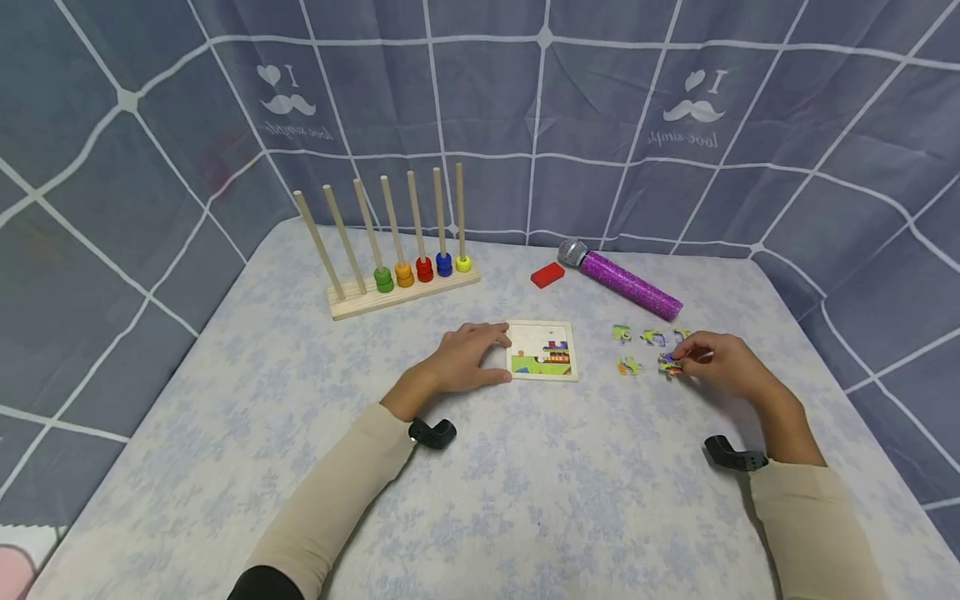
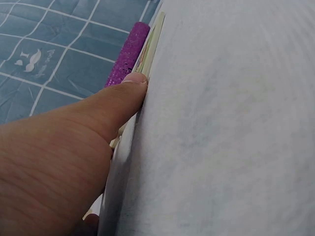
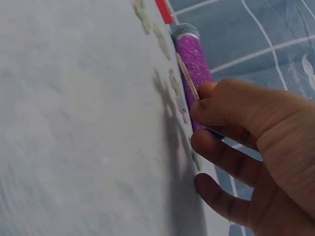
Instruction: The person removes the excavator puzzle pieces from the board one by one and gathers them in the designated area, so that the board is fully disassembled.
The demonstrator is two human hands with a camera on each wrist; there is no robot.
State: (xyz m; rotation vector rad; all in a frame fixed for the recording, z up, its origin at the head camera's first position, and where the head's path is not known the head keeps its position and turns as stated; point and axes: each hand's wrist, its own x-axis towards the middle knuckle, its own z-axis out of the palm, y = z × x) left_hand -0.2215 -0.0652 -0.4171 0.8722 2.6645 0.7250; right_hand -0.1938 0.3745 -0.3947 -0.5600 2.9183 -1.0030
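In the head view a shallow puzzle tray (image 1: 542, 324) with a pale wooden frame lies mid-table, its picture partly filled along the bottom and right. My left hand (image 1: 467, 358) rests at the tray's left edge, thumb and fingertips touching the frame. To the right, my right hand (image 1: 723, 364) pinches a jigsaw puzzle piece (image 3: 188, 77) between thumb and forefinger; in the right wrist view the piece is edge-on and lifted off the cloth. Several loose puzzle pieces (image 1: 622, 333) lie between the tray and that hand, some partly hidden by its fingers.
Behind the pieces lies a purple glitter microphone (image 1: 630, 283), with a red block (image 1: 547, 275) beside its head. A wooden peg stand (image 1: 408, 292) with coloured rings stands at the back left. A grey-blue checked curtain (image 1: 487, 100) encloses the table.
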